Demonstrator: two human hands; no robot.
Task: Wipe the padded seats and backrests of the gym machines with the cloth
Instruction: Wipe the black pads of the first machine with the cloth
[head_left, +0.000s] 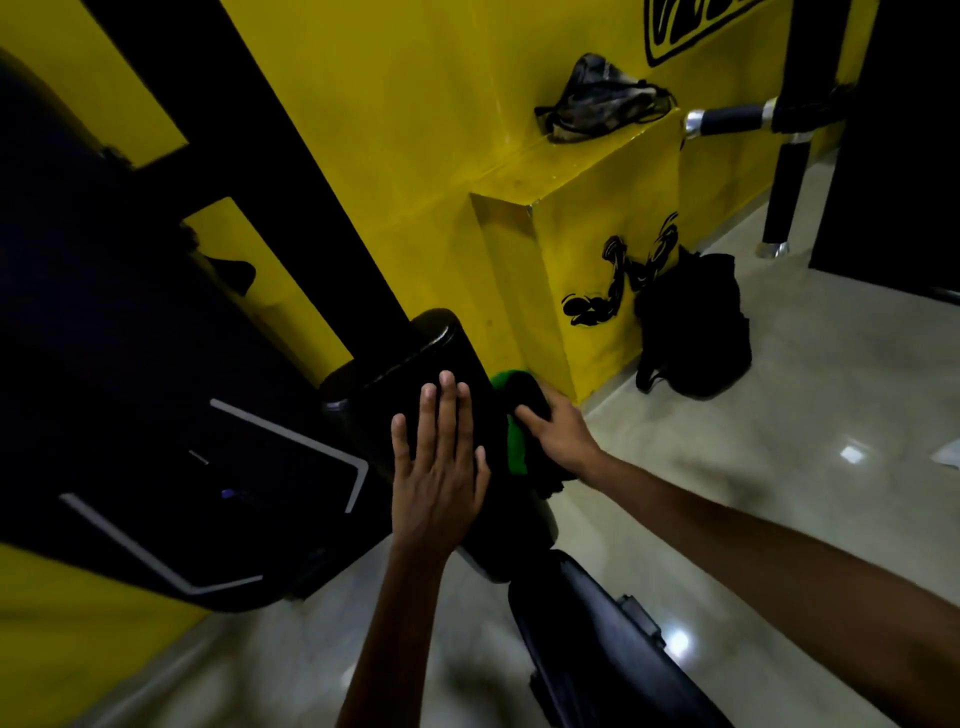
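Observation:
A black padded backrest (415, 358) of a gym machine slants across the middle of the view. Below it, toward me, lies the black padded seat (582, 618). My left hand (439, 467) rests flat on the backrest with straight fingers. My right hand (558, 431) grips a green and black cloth (517, 452) bunched against the right edge of the backrest. Part of the cloth is hidden under my fingers.
The black machine frame (156, 415) fills the left. A yellow wall (405, 130) and a yellow box step (597, 234) stand behind, with a bag (597, 98) on top. A black backpack (696, 327) sits on the pale tiled floor (779, 415). A black and chrome bar (727, 122) projects at upper right.

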